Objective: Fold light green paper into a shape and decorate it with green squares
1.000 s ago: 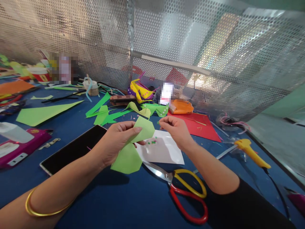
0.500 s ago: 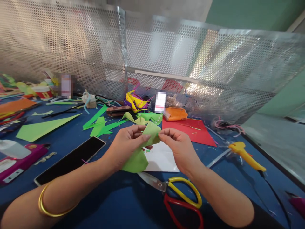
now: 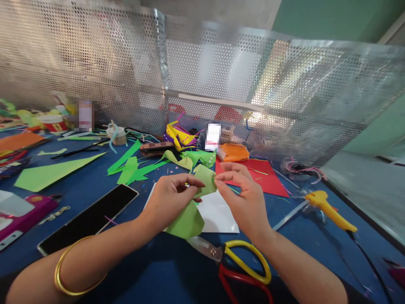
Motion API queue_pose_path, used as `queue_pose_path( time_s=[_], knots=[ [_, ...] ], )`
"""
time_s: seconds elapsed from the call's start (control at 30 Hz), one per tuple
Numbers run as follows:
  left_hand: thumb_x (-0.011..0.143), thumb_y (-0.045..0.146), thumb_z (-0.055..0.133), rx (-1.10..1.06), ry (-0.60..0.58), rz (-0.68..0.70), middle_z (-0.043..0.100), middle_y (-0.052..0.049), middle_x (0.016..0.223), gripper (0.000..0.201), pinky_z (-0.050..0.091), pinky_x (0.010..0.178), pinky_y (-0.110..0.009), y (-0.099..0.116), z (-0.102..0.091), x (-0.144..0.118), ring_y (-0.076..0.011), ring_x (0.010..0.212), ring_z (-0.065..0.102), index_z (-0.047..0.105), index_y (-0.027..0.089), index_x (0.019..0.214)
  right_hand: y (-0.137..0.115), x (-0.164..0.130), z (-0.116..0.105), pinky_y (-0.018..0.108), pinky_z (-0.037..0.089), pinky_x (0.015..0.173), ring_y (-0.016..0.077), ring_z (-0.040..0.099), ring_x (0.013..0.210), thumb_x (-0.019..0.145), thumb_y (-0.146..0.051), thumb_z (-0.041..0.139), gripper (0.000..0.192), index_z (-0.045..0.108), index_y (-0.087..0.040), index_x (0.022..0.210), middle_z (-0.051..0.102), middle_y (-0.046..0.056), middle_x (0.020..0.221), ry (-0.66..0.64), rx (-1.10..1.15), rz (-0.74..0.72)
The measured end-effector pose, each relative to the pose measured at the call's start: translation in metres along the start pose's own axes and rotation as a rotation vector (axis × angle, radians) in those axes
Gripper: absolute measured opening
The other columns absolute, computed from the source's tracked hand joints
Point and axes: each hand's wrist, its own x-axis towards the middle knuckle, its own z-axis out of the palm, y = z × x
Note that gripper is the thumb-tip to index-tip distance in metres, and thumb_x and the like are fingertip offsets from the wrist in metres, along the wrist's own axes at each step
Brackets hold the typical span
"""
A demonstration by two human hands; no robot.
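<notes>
Currently your left hand (image 3: 171, 198) and right hand (image 3: 247, 198) both pinch the green paper (image 3: 196, 198) above the white sheet (image 3: 221, 217), scissors (image 3: 240, 264) just beside.

A blue-covered work table (image 3: 158, 274) fills the lower view, reaching forward and to both sides of the grip. Beyond the grip, along the table's far edge, stands a silver perforated metal screen (image 3: 95, 63) pierced with small round holes, joined by an upright metal post (image 3: 161, 71) just left of the grip line. A pale horizontal bar (image 3: 221, 102) crosses behind it. Warm light glows through the holes up and right of the grip. A green painted wall (image 3: 332, 19) rises at the upper right, and a grey surface (image 3: 363, 181) lies off the table's right edge.
</notes>
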Motion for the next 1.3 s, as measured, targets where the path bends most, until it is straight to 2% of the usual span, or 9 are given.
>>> queue_pose_path(
  time_s=[0.17, 0.33, 0.5, 0.67, 0.8, 0.83, 0.93, 1.1, 1.3],
  knots=[
    [0.076, 0.033, 0.068, -0.25, -0.114, -0.063, 0.071, -0.005, 0.071, 0.019, 0.051, 0.064, -0.027, 0.0, -0.001, -0.005, -0.0182, 0.067, 0.066, 0.073, 0.015, 0.076, -0.007, -0.007, 0.001, 0.042, 0.047, 0.091, 0.0239, 0.061, 0.106, 0.084, -0.014, 0.064, 0.01, 0.067, -0.022, 0.088, 0.068, 0.009, 0.108, 0.074, -0.458, -0.605],
    [0.07, 0.037, 0.075, -0.313, -0.121, -0.146, 0.067, -0.004, 0.062, 0.023, 0.047, 0.059, -0.024, -0.001, 0.0, -0.006, -0.0142, 0.06, 0.061, 0.072, 0.015, 0.067, -0.01, -0.01, 0.001, 0.035, 0.045, 0.092, 0.0186, 0.069, 0.091, 0.082, -0.01, 0.068, 0.018, 0.067, -0.025, 0.093, 0.076, 0.002, 0.09, 0.125, -0.642, -0.845],
    [0.067, 0.033, 0.077, -0.361, -0.096, -0.204, 0.069, -0.003, 0.063, 0.019, 0.049, 0.06, -0.025, -0.002, 0.001, -0.005, -0.0143, 0.06, 0.062, 0.071, 0.015, 0.065, -0.003, -0.015, -0.003, 0.034, 0.042, 0.092, 0.0159, 0.07, 0.092, 0.087, -0.016, 0.064, 0.021, 0.067, -0.033, 0.098, 0.077, -0.007, 0.093, 0.045, -0.766, -1.032],
    [0.071, 0.033, 0.074, -0.338, -0.068, -0.174, 0.07, -0.003, 0.065, 0.018, 0.048, 0.06, -0.023, -0.007, -0.003, -0.003, -0.0139, 0.062, 0.063, 0.07, 0.015, 0.069, 0.0, -0.007, -0.009, 0.037, 0.04, 0.098, 0.018, 0.068, 0.097, 0.088, -0.021, 0.065, 0.031, 0.062, -0.03, 0.116, 0.075, -0.001, 0.105, -0.009, -0.665, -0.881],
    [0.073, 0.039, 0.073, -0.292, -0.051, -0.164, 0.073, -0.005, 0.069, 0.024, 0.049, 0.06, -0.025, -0.007, -0.005, -0.004, -0.0159, 0.062, 0.064, 0.069, 0.015, 0.072, 0.012, 0.016, -0.026, 0.043, 0.044, 0.097, 0.0185, 0.067, 0.076, 0.091, -0.025, 0.06, 0.01, 0.068, -0.026, 0.097, 0.071, 0.0, 0.073, 0.061, -0.537, -0.521],
    [0.073, 0.04, 0.073, -0.264, -0.039, -0.155, 0.073, -0.005, 0.069, 0.025, 0.049, 0.058, -0.026, -0.007, -0.005, -0.004, -0.0163, 0.06, 0.064, 0.069, 0.016, 0.073, 0.014, 0.022, -0.03, 0.045, 0.045, 0.096, 0.0204, 0.066, 0.081, 0.091, -0.024, 0.059, 0.011, 0.069, -0.026, 0.094, 0.07, 0.001, 0.075, 0.088, -0.539, -0.443],
    [0.076, 0.042, 0.07, -0.127, -0.013, -0.067, 0.072, -0.005, 0.069, 0.025, 0.048, 0.058, -0.026, -0.007, -0.005, -0.005, -0.0175, 0.062, 0.063, 0.069, 0.017, 0.073, 0.013, 0.029, -0.038, 0.05, 0.045, 0.093, 0.0285, 0.058, 0.111, 0.087, -0.023, 0.061, 0.024, 0.068, -0.027, 0.109, 0.066, 0.008, 0.113, 0.107, -0.511, -0.354],
    [0.084, 0.034, 0.061, 0.121, -0.011, 0.213, 0.07, -0.003, 0.077, 0.02, 0.048, 0.071, -0.027, -0.012, -0.002, -0.005, -0.0177, 0.074, 0.064, 0.069, 0.019, 0.074, -0.008, 0.013, -0.024, 0.039, 0.049, 0.078, 0.0194, 0.063, 0.079, 0.086, -0.021, 0.066, 0.006, 0.069, -0.026, 0.085, 0.067, 0.0, 0.08, -0.123, -0.244, -0.291],
    [0.088, 0.026, 0.055, 0.29, -0.031, 0.343, 0.069, -0.004, 0.082, 0.021, 0.046, 0.067, -0.025, -0.011, 0.0, -0.009, -0.0162, 0.076, 0.062, 0.07, 0.019, 0.075, -0.009, 0.002, -0.009, 0.031, 0.044, 0.067, 0.0159, 0.057, 0.072, 0.082, -0.019, 0.07, 0.006, 0.067, -0.021, 0.078, 0.062, -0.001, 0.075, -0.242, -0.171, -0.108]
  ],
)
